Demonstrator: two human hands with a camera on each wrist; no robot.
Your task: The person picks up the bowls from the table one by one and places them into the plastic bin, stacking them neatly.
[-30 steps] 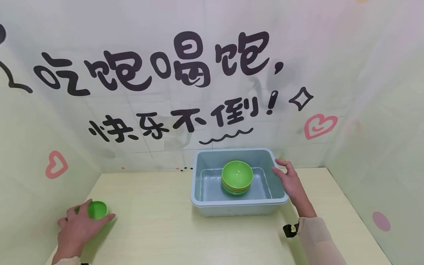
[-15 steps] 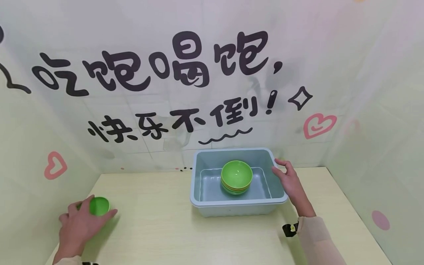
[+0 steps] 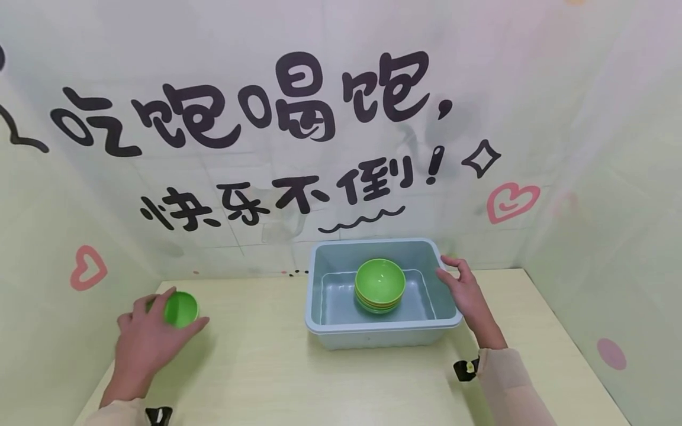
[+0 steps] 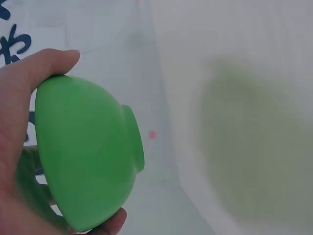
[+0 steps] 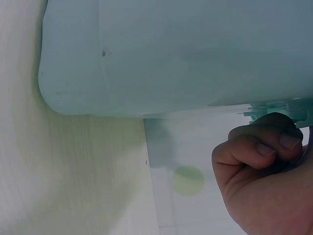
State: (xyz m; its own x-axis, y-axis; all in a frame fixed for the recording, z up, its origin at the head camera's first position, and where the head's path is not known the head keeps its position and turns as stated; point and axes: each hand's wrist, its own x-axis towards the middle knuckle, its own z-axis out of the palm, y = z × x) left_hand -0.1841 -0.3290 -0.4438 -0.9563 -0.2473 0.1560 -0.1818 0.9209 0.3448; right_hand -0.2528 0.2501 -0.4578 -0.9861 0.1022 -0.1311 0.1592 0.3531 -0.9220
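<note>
My left hand (image 3: pixel 148 342) grips a small green bowl (image 3: pixel 183 309) by its rim, over the left part of the table. In the left wrist view the bowl (image 4: pixel 88 152) is tipped on its side, its foot ring facing right, and its shadow falls on the table. With curled fingers my right hand (image 3: pixel 470 300) holds the right rim of a blue-grey plastic basin (image 3: pixel 383 325). The right wrist view shows those fingers (image 5: pixel 244 152) folded beneath the rim, beside the basin's outer wall (image 5: pixel 161 58). Inside the basin stands a stack of green bowls (image 3: pixel 380 283), nested upright.
The pale wooden table (image 3: pixel 256 373) carries the basin near its back edge. A white backdrop (image 3: pixel 240 35) with large black lettering rises behind, and side panels (image 3: pixel 629 266) close in left and right.
My left hand has lifted the bowl and moved it to the right and further back. The right hand and the basin have stayed in place.
</note>
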